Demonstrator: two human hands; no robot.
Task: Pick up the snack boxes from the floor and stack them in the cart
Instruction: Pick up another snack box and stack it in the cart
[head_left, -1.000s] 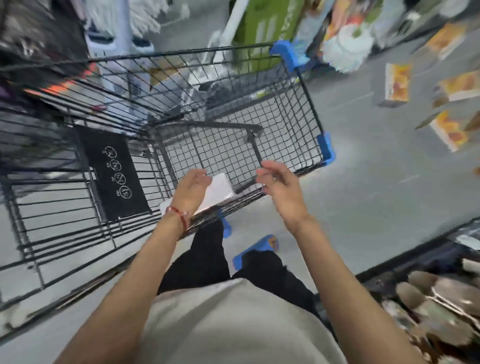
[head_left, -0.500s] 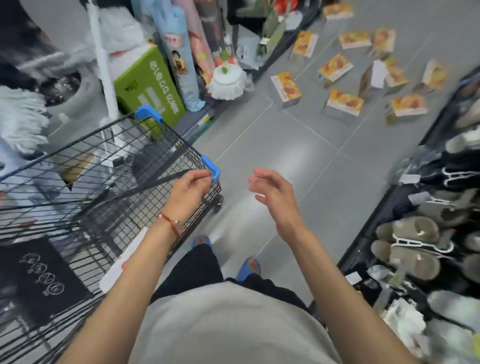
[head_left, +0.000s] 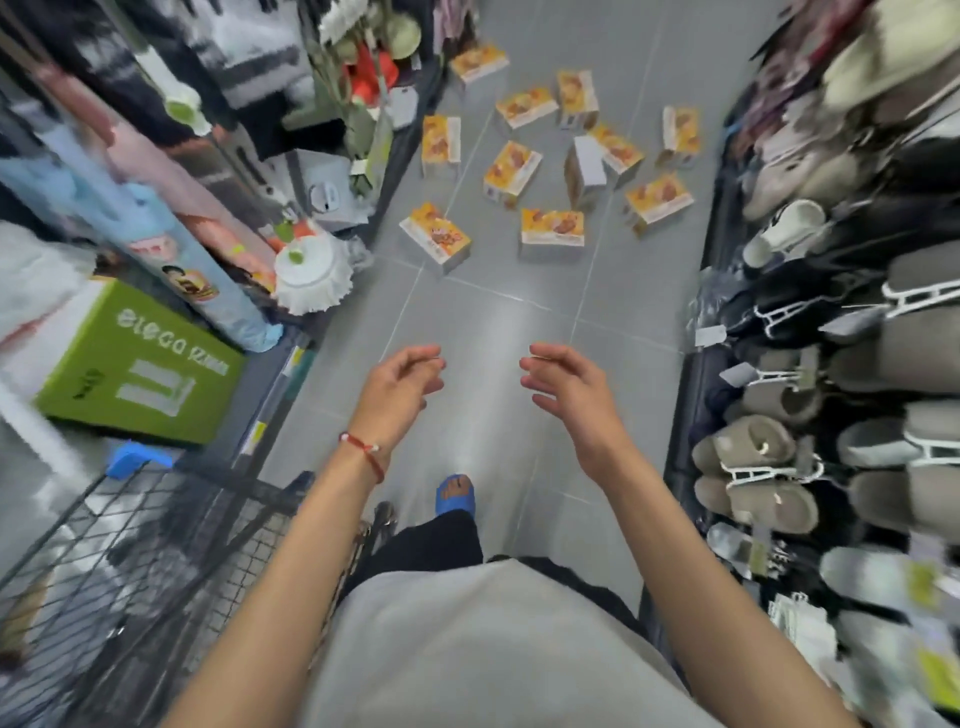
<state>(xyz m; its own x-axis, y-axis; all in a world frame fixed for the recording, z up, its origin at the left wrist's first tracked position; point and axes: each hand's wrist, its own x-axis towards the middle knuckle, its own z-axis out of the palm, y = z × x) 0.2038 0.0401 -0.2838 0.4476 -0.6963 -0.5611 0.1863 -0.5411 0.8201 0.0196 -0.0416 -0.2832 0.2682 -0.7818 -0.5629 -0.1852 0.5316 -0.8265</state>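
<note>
- L hand (head_left: 400, 387): out in front over the floor (head_left: 493, 322), fingers loosely curled, thumb nr the fingertips, holds nothing. Red string bracelet (head_left: 363, 449) on the wrist.
- R hand (head_left: 563, 384): level w/ the L hand and apart from it. Fingers relaxed & slightly bent, palm turned inward, holds nothing.
- Snack boxes (head_left: 658, 200): approx eleven, orange-yellow, scattered on the grey tiles further up the aisle, well ahead of both hands. Some lie flat, some stand on edge. One upright box (head_left: 587, 166) shows a plain white side.
- Closest two: the L box (head_left: 435, 236) sits diag. nr the L shelf base. The middle box (head_left: 552, 228) lies face up nr the aisle centre.
- Cart (head_left: 156, 545): black wire w/ a blue corner guard (head_left: 136, 460), lower L of view beside the L forearm. Neither hand touches it; contents too blurred to tell.
- L side of aisle: green carton (head_left: 140, 364) on a low shelf just past the cart, then a blue roll (head_left: 208, 291) leaning. A white fringed mop head (head_left: 306, 278) juts toward the aisle, nr the L box.
- R side: rack of grey, black & white slippers (head_left: 753, 467) on white hangers, lining the aisle edge up to the boxes.
- Way ahead: the tile strip runs from the feet to the boxes btw the two shelf rows; the mop head narrows it on the L.
- Foot in a blue sandal (head_left: 455, 493) on the floor, below & btw the hands.
</note>
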